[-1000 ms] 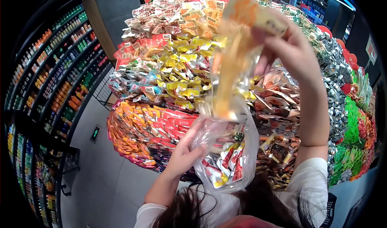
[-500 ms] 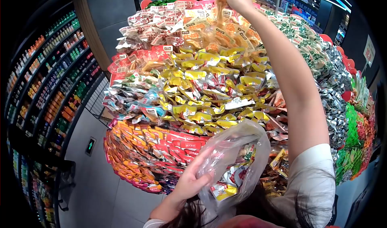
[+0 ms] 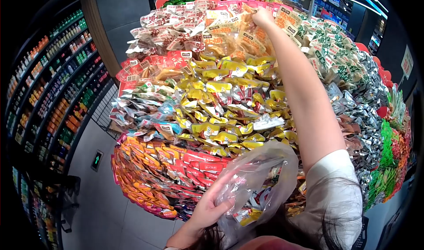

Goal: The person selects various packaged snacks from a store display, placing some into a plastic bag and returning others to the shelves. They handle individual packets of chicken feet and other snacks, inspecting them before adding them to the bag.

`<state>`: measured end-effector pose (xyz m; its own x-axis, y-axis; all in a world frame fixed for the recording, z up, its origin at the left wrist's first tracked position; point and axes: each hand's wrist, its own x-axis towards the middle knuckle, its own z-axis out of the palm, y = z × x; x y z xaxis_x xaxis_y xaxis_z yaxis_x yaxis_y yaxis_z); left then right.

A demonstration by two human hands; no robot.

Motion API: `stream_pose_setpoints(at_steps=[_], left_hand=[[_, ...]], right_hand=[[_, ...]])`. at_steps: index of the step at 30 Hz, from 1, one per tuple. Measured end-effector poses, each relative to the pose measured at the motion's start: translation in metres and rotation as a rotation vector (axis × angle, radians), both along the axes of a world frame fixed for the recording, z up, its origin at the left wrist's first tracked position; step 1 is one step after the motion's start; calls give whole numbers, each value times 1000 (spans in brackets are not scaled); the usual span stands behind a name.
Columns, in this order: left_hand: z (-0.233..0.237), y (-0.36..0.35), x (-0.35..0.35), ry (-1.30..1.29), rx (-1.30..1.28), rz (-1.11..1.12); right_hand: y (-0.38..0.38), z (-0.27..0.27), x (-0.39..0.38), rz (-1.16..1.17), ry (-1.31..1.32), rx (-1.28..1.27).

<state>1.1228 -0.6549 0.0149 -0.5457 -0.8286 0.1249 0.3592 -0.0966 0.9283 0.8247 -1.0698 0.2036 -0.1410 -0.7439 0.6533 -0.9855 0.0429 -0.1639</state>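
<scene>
My left hand is closed on the edge of a clear plastic bag, holding its mouth wide. Inside lie a few snack packets, some of them yellow and white. At the far side of the heap, my right hand reaches among orange and clear snack packets. Its fingers are closed at the edge of an upright orange snack packet, though the fingertips are partly hidden. Yellow snack packets fill the middle of the heap below my right forearm.
Red and orange packets cover the heap's near left side. White and green packets and silver packets lie on the right. Bottle shelves line the left wall, beyond a wire rack.
My right hand has come down from above the pile, bringing the orange snack packet down among the others. My left hand keeps its hold on the bag. The view has shifted slightly.
</scene>
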Motion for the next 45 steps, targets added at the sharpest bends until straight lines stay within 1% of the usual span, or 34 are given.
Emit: stream_pose_setpoints(at_steps=[1, 2, 3, 4, 5, 7, 8, 10, 11, 12, 14, 15, 16, 18, 19, 20, 21, 22, 24, 26, 28, 29, 30, 31, 32, 33, 34, 36, 37, 39, 40, 42, 43, 45], left_hand=[[-6, -1, 2, -39, -57, 19], [-10, -1, 1, -81, -110, 31], [-5, 2, 1, -45, 143, 11], [-8, 2, 0, -48, 151, 8], [-11, 3, 0, -26, 145, 24], [-15, 4, 3, -10, 142, 48], [-15, 4, 4, 25, 176, 41], [-16, 3, 3, 62, 215, 31], [-16, 3, 0, 98, 229, 37], [-15, 3, -1, 135, 240, 43], [-11, 3, -1, 118, 258, 43], [-10, 3, 0, 103, 276, 46], [-15, -2, 2, 103, 275, 47], [-26, -13, 7, -339, -391, 122], [-22, -14, 4, -340, -382, 122], [-14, -14, -1, -456, -427, 150], [-5, -17, -5, -573, -476, 177], [2, -20, -7, -576, -472, 172], [18, -29, -11, -683, -857, 90], [36, -40, -8, -640, -818, 28], [51, -59, 4, -489, -1005, 62], [61, -70, 8, -410, -969, 103], [72, -91, 12, -323, -1037, 143], [87, -104, 11, -357, -1019, 358], [98, -127, 6, -344, -1024, 498], [114, -154, 6, -496, -1195, 620], [127, -178, -3, -503, -1143, 655], [147, -227, -12, -691, -1279, 714], [155, -250, -18, -747, -1411, 770], [165, -294, -32, -802, -1696, 806], [167, -315, -41, -800, -1699, 795], [167, -345, -54, -933, -1776, 828], [166, -349, -59, -931, -1776, 824], [164, -353, -70, -1307, -1466, 738]], right_hand=[[-4, 5, 0, 174, -301, 117], [-6, 8, 4, 171, -298, 124], [-11, 9, 11, 229, -263, -55], [-13, 11, 19, 289, -227, -235], [-3, 17, 29, 286, -232, -229], [23, 27, 49, 117, -82, 59], [2, 18, 45, 121, -86, 62], [-57, -7, 26, 556, -109, -273], [-29, 0, 34, 492, -171, -142], [8, 14, 47, 488, -172, -140], [65, 39, 70, 203, -59, 140], [22, 27, 43, 266, -36, 40], [14, 21, 35, 267, -36, 40], [5, 15, 27, 49, 418, -274], [17, 18, 28, 125, 372, -201], [15, 15, 26, 127, 370, -192], [13, 16, 24, 142, 220, -126], [8, 16, 19, 152, 68, -60], [-4, 17, 13, 122, 91, -57], [-5, 21, 11, 69, 144, -69], [11, 21, 7, 64, 95, -107], [16, 19, 3, 45, 96, -121], [20, 18, 1, 26, 96, -136], [24, 17, 0, 23, 82, -135], [27, 15, 0, 77, 119, -158], [28, 15, 1, 132, 158, -183], [22, 13, 0, 130, 149, -182], [4, 10, -3, 306, 337, -396], [0, 13, 3, 301, 331, -393], [-6, 21, 25, 189, 130, 115], [-10, 16, 27, 182, 123, 117], [-21, 4, 34, 271, -9, 127], [1, 10, 46, 285, -110, 115], [5, 10, 53, 206, -154, 115]])
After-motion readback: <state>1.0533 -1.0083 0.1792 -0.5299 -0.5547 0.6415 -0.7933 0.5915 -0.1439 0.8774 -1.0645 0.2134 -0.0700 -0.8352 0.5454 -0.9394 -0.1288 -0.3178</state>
